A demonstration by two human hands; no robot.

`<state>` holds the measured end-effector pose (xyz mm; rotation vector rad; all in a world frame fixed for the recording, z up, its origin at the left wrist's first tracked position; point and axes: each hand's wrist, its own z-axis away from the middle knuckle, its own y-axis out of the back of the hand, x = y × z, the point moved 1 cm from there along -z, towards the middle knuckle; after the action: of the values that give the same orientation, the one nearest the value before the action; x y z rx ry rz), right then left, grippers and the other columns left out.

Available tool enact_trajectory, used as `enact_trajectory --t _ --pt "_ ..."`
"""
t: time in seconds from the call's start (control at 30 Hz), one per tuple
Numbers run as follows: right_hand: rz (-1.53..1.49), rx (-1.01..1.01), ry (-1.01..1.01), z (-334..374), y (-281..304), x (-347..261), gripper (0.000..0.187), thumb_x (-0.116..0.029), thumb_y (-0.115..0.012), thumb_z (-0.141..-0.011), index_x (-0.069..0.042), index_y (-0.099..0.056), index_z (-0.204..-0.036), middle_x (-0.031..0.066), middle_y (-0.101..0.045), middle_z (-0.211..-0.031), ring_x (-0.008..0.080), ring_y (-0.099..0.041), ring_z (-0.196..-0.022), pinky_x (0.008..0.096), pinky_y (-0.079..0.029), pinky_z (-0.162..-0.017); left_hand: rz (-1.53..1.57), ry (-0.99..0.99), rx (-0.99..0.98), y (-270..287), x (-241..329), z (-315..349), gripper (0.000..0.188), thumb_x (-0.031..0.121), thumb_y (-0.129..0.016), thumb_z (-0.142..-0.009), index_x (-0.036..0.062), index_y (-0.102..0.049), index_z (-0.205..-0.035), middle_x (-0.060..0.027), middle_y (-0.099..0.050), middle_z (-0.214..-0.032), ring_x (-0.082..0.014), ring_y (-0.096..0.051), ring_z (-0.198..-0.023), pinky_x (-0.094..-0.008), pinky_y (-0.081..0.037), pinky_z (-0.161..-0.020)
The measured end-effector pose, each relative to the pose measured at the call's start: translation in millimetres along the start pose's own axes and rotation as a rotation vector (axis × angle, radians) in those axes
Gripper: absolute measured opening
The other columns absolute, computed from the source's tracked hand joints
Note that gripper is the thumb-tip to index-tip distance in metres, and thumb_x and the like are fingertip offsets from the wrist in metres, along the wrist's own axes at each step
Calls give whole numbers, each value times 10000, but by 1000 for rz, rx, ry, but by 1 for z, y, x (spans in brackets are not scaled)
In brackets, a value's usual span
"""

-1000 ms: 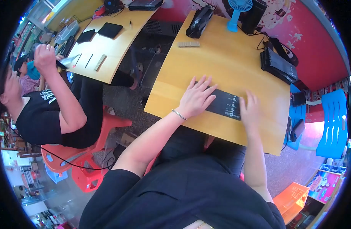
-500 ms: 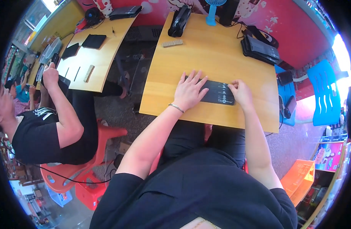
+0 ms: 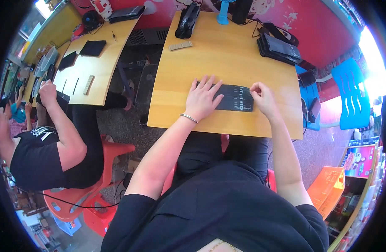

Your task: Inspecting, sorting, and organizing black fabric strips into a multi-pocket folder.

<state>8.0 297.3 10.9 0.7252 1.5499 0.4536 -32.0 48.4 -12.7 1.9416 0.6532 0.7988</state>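
A flat black pouch [image 3: 231, 101] with a row of pale marks down its right end lies near the front of the wooden table [image 3: 218, 54]. My left hand [image 3: 202, 98] rests flat on the pouch's left part, fingers spread, and hides that end. Thumb and fingers of my right hand [image 3: 263, 100] are pinched together at the pouch's upper right corner. Whatever lies between those fingertips is too small to make out.
A beige segmented strip [image 3: 181, 45] and a black bundle [image 3: 187, 21] lie at the back left. Stacked black pouches [image 3: 278, 49] sit back right, a blue fan [image 3: 223, 12] behind. To the left, a person in black [image 3: 46, 155] works at another table [image 3: 92, 80].
My right hand has lifted slightly off the pouch's right edge, its fingers more curled. My left hand stays spread on the pouch. The whole view has shifted a little.
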Motion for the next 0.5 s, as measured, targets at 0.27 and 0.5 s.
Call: enact_trajectory --t 0.27,0.5 --pt "-66 44 -200 19 -13 -12 235 -195 -735 -807 -14 -643 -926 67 -657 -755 150 -609 -681 297 -482 -636 -3 1 -9 -1 0 0 585 431 -472 -946 101 -400 -1424 -141 -453 -1424 -326 -386 -1340 -486 -247 -1121" --pt "-123 120 112 34 9 -107 180 -165 -694 -847 -6 -613 -870 114 -639 -710 204 -597 -618 308 -464 -580 148 70 168 3 -6 2 603 420 -527 -923 9 -431 -1353 -183 -499 -1352 -339 -437 -1285 -473 -287 -1099"
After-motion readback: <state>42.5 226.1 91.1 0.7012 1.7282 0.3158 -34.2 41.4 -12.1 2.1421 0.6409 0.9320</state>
